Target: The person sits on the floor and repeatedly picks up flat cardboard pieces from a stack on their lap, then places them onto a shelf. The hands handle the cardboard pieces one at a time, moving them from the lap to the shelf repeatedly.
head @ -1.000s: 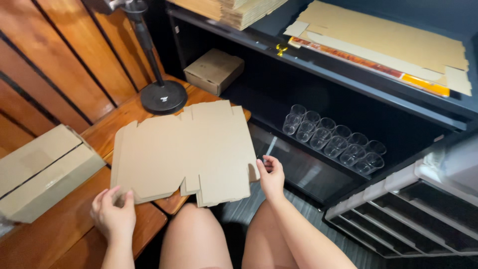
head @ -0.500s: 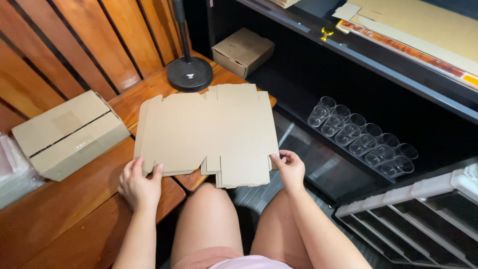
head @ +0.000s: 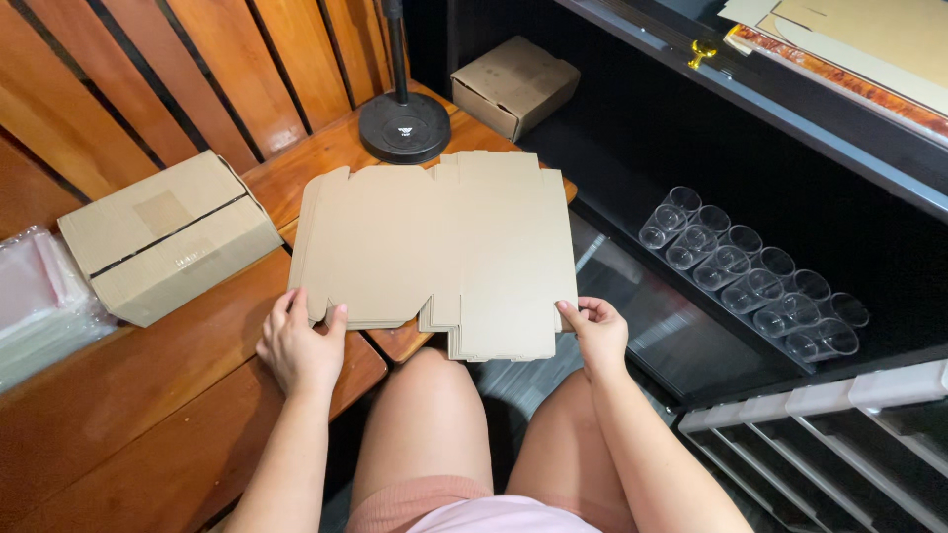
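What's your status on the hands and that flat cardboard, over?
Left hand gripping near-left edge of flat cardboard stack. Right hand pinching near-right corner. Stack flat on wooden bench, lamp base just beyond.

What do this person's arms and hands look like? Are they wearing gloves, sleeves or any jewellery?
Both arms are bare from the hands as far up as the view reaches: no sleeves and no gloves. The left hand and the right hand show no ring, watch or bracelet that I can make out. The fingernails look short and unpainted. The only clothing in view is pink fabric at the bottom edge.
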